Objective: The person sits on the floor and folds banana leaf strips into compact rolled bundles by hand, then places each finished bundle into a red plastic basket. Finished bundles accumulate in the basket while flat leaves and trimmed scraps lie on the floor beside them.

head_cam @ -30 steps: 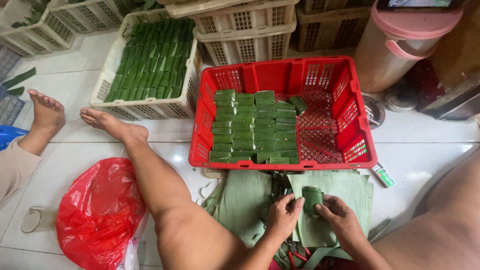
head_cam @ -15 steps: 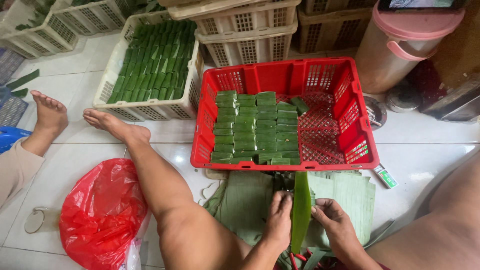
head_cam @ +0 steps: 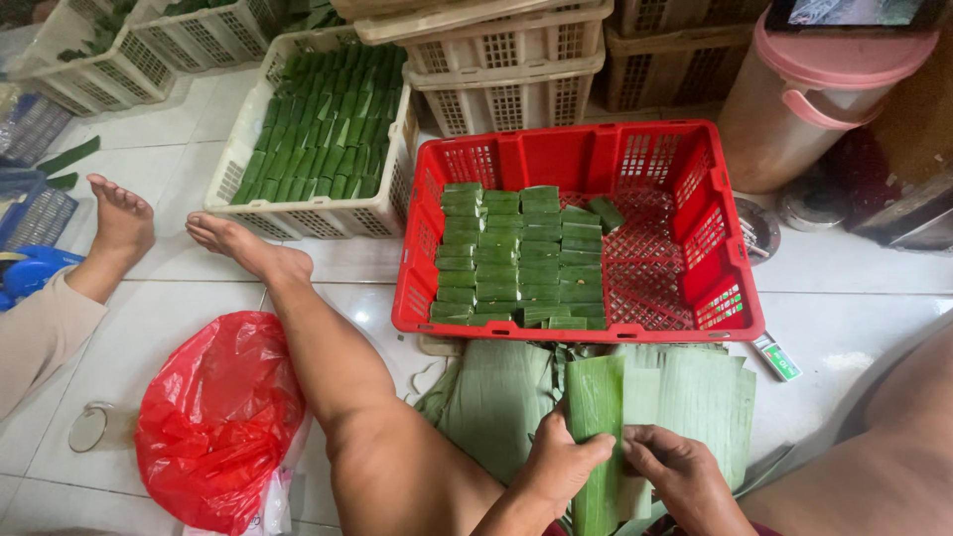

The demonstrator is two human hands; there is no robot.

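Observation:
Both my hands pinch a long green banana leaf strip (head_cam: 596, 417) that lies flat over a stack of cut banana leaves (head_cam: 496, 407) on the floor in front of me. My left hand (head_cam: 561, 467) grips the strip's left edge. My right hand (head_cam: 675, 471) holds its right edge, fingers closed on it. Beyond the leaves stands a red plastic crate (head_cam: 715, 238), its left half filled with rows of small leaf-wrapped parcels (head_cam: 516, 258).
My bare left leg (head_cam: 328, 357) stretches out over the white tile floor. A red plastic bag (head_cam: 218, 417) lies left of it. A cream crate of wrapped parcels (head_cam: 298, 208) and stacked empty crates (head_cam: 506, 60) stand behind. Another person's foot (head_cam: 119, 218) is at the left. A pink-lidded bucket (head_cam: 804, 99) is at the right.
A second ago my hands held a small rolled leaf parcel. Half a second ago a long strip stood upright. Now the strip lies flat on the stack between both hands.

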